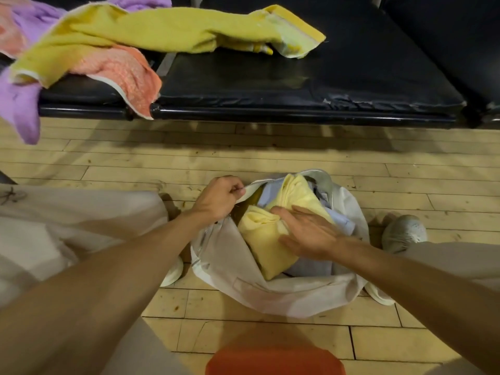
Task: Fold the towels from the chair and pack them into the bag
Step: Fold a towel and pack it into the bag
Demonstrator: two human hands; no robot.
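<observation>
A white bag (270, 293) lies open on the wooden floor between my feet. My left hand (220, 197) pinches its zippered rim and holds the opening apart. Inside sits a folded pale yellow towel (263, 239) on top of a light blue one (342, 221). My right hand (307, 231) lies flat with straight fingers on the pale yellow towel. On the black chair seats (297, 85) at the top lie unfolded towels: a bright yellow one (162, 29), an orange one (121, 71) and a purple one (21, 106) that hangs over the seat edge.
The row of black padded seats runs across the top. My shoes (404, 232) stand either side of the bag, and my light trouser legs fill the left and right edges. An orange blur (274, 361) sits at the bottom centre.
</observation>
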